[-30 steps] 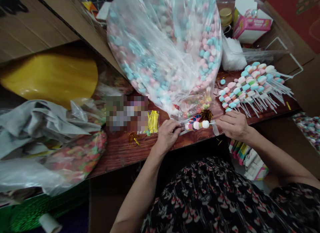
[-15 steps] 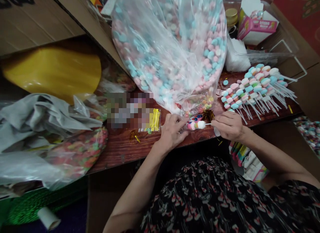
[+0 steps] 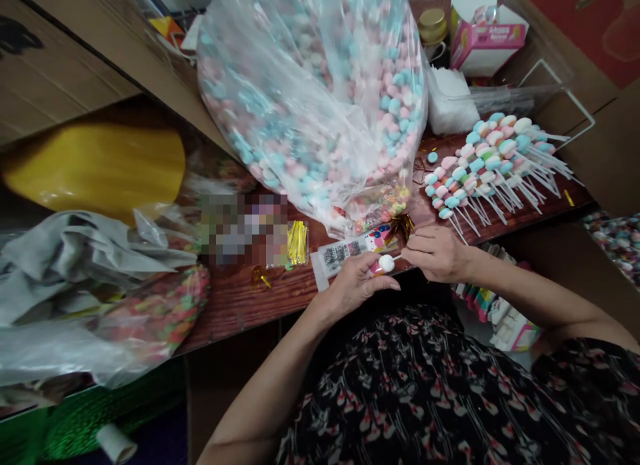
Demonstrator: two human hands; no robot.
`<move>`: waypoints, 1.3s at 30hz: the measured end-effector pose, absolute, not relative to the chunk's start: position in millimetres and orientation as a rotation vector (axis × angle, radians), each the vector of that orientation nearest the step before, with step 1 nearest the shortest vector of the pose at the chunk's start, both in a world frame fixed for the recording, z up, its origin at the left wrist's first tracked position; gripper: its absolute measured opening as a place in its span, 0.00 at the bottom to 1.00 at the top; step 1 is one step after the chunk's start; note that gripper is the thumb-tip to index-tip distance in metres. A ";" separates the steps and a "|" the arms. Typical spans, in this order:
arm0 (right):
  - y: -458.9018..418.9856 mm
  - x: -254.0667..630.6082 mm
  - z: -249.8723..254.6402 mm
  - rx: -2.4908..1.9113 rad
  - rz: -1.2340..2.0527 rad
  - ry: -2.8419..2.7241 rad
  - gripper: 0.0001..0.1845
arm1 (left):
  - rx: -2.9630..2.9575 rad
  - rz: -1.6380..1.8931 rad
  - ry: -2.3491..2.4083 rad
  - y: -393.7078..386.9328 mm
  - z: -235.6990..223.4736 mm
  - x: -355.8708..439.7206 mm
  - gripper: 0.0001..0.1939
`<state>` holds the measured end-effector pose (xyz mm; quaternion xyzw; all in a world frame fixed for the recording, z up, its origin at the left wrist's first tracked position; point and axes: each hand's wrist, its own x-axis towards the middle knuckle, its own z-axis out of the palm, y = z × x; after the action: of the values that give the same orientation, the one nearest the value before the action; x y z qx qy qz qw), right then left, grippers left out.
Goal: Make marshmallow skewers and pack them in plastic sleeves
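Near the table's front edge, my left hand (image 3: 356, 278) is closed around a marshmallow skewer (image 3: 387, 263); its white end piece and a bit of pink show beyond the fingers. The fingers of my right hand (image 3: 436, 253) pinch the white stick of the same skewer from the right. Just behind my left hand lies a flat printed plastic bag (image 3: 345, 252). Gold twist ties (image 3: 401, 226) lie in a loose bunch behind my right hand. To the right, several finished-looking skewers (image 3: 493, 162) lie stacked, their white sticks pointing toward me.
A large clear bag of pink, blue and white marshmallows (image 3: 310, 105) fills the back of the table. Bundled gold ties (image 3: 299, 243) lie left of my hands. Bags of colourful candy (image 3: 165, 305) sit far left, and a clear bin (image 3: 540, 72) stands back right.
Both hands have come toward the table's front edge with the skewer between them. The printed bag, mostly covered before, now shows behind my left hand. The view has shifted slightly.
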<state>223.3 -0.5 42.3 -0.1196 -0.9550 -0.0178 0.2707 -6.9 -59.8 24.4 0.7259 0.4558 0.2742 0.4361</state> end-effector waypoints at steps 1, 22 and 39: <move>-1.3 221.0 44.9 -0.316 -0.026 -2.602 0.10 | 1.814 0.681 1.150 -59.4 22.2 -6.5 0.21; -13.5 211.8 57.0 -0.399 -0.050 -2.629 0.10 | 1.956 0.621 1.223 -56.0 26.7 -14.5 0.34; -15.9 202.5 83.0 -0.441 -0.187 -2.717 0.13 | 2.043 0.585 1.589 -73.4 11.4 -25.6 0.09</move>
<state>202.5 -15.9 83.0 -0.1570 -0.9669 -0.0665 0.1900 -25.6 -73.4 11.4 0.7470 0.5811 0.2140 0.2417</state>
